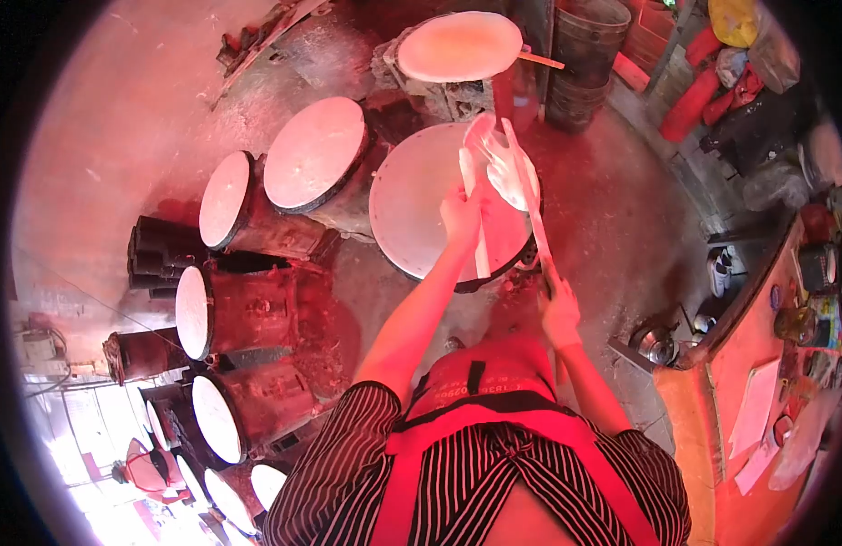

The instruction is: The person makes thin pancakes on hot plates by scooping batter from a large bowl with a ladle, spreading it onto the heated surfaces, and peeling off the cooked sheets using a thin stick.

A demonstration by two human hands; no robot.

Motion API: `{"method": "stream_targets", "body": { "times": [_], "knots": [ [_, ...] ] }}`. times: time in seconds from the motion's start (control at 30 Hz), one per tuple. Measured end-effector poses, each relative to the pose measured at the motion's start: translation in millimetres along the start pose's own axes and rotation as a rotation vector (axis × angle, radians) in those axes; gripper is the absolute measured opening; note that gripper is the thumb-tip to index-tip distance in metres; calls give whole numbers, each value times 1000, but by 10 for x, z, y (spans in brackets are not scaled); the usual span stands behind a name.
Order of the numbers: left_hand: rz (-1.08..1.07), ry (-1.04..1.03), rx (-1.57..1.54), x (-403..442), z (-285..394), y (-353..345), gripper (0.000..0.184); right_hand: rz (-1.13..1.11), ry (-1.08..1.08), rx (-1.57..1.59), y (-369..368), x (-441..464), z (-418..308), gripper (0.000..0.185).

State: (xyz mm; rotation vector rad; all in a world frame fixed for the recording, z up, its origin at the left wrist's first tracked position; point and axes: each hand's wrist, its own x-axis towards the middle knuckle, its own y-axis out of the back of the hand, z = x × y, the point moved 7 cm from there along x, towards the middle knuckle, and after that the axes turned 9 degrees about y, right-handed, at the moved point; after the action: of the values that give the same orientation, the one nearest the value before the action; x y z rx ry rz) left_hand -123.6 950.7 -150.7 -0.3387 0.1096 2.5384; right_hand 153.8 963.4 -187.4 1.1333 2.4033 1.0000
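Clearly, both hands are gripping something above a wide round top (407, 205) straight ahead. The left hand (462, 214) is closing its fingers around a pale flat strip (482, 253), which is showing both above and below the fist. The right hand (559, 314) is grasping the darker lower end of a long pale stick (537, 223); this stick is slanting up and away to the left, and its far end is lying near the far edge of the top as seen from above.

A soft-looking white lump (504, 180) is showing between the strip and the stick, over the far right part of the top. The stick is crossing in front of it; whether the lump is touching the top, I cannot tell, nor what it is made of.

Beyond, another pale round top (459, 47) is sitting on a rough grey base, with an orange stick (543, 61) poking out just beside it. A dark bucket (584, 68) is standing to its right. Along the left, barrels (271, 309) with pale round ends are leaning in a row.

Over on the right, a kettle (655, 346) is resting near a table (689, 428), and white paper (756, 405) is lying on that table. A red apron (484, 387) and striped sleeves (355, 423) are filling the near side.
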Motion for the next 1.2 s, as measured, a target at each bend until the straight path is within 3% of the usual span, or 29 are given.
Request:
{"method": "stream_targets", "body": {
  "times": [0.03, 0.13, 0.2, 0.27, 0.3, 0.33, 0.4, 0.47, 0.5, 0.6, 0.63, 0.67, 0.7, 0.73, 0.83, 0.9, 0.97, 1.03, 1.13, 1.17, 1.2],
  "knots": [
    [5, 1, -1, 54, 68, 27, 20, -47, -75, -20, -84, 175, -92, 68],
    [-16, -60, 2, 141, 394, 162, 23, 192, 125, 111, -476, 839, -234, 59],
    [-121, 51, -124, 171, 513, 242, 27, 285, 233, 206, -587, 1123, -273, 55],
    [-189, 161, -171, 127, 630, 441, 28, -89, -306, 1032, -657, 1106, -477, 43],
    [-414, 401, -542, 152, 530, 454, 27, 28, -443, 1124, -559, 957, -645, 41],
    [-637, 638, -918, 108, 483, 465, 26, 28, -446, 1116, -614, 785, -632, 41],
    [-759, 663, -937, -9, 466, 688, 27, 224, -411, 1264, -701, 398, -489, 40],
    [-714, 595, -848, -320, 581, 938, 18, 450, -272, 1202, -968, 80, -365, 36],
    [-714, 600, -858, -480, 599, 1046, 18, 483, -450, 1236, -1067, -91, -489, 34],
    [-584, 479, -632, -856, 530, 1472, 17, 410, -271, 1198, -1912, 298, -141, 40],
    [-519, 511, -606, -1017, 426, 1633, 18, 473, -248, 1337, -1696, 435, -603, 50],
    [-454, 540, -579, -1148, 331, 1800, 21, 486, -230, 1294, -1811, 687, -641, 47],
    [-462, 537, -581, -1264, 273, 1941, 21, 661, 354, 486, -1785, 1032, -520, 40],
    [-429, 625, -615, -1391, 137, 2104, 20, 371, -223, 946, -1579, 943, -1082, 43],
    [-345, 748, -675, -1692, -215, 2537, 18, 205, -196, 826, -1345, 988, -1302, 41],
    [-278, 789, -686, -1883, -340, 2795, 18, -106, -286, 1037, -1337, 840, -1317, 40],
    [-280, 798, -697, -2042, -447, 3079, 18, 129, -387, 999, -1082, 176, -1125, 41],
    [-225, 942, -794, -2255, -735, 3408, 22, 342, -316, 981, -1057, -30, -850, 47],
    [-156, 1007, -872, -2434, -1033, 3616, 23, 237, -172, 847, -1195, 107, -812, 46],
    [-161, 1084, -1026, -2490, -1206, 3635, 22, 161, -210, 712, -1269, 258, -824, 43],
    [-157, 1079, -1033, -2550, -1235, 3617, 22, 153, 20, 601, -1386, 520, -782, 42]
  ]
}}
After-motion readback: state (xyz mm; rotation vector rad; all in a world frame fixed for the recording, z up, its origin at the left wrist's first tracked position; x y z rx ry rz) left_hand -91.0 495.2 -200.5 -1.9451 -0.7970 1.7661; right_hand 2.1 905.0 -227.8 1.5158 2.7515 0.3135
